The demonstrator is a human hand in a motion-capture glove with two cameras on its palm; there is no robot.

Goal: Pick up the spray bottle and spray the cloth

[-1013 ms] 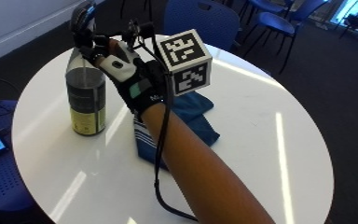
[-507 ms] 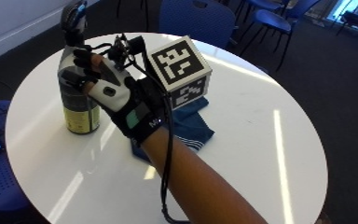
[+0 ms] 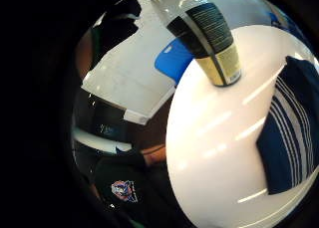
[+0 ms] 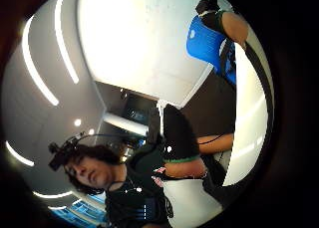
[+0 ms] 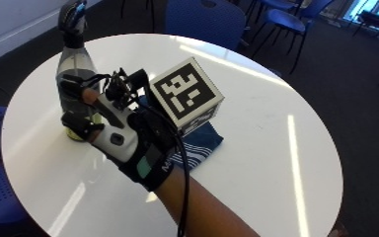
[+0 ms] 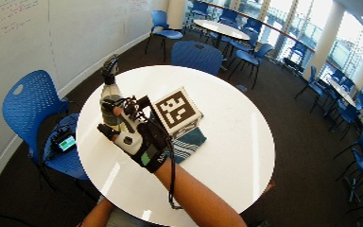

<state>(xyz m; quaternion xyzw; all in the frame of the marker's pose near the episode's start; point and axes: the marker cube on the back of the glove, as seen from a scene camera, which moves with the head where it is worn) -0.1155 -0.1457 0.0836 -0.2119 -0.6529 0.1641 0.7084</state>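
**Gloved hand beside the spray bottle on a round tabletop**

Outside view: one spray bottle is seen standing upright near the edge of the round white tabletop, its dark trigger head at the top and a yellowish band at its base. One blue striped cloth lies flat near the middle of the tabletop, largely covered by the forearm and glove, so only one corner is shown. One gloved right hand is held just beside the bottle's lower half, palm turned toward it, with the thumb and fingers spread and reaching at the bottle's body. Whether the fingertips touch the bottle cannot be told, since the glove hardware hides them; no closed grasp is seen. Blue chairs stand beyond the tabletop.

Wide outside view: the same single bottle, single cloth and hand are shown, the forearm stretched across the tabletop from the near edge. One blue chair stands close beside the bottle's side of the tabletop.

Little finger side palm view: the bottle's lower body is seen standing on the tabletop, its top cut off. The striped cloth lies apart from it.

Thumb side palm view: neither bottle nor cloth can be made out; only a strip of tabletop and a blue chair are shown.
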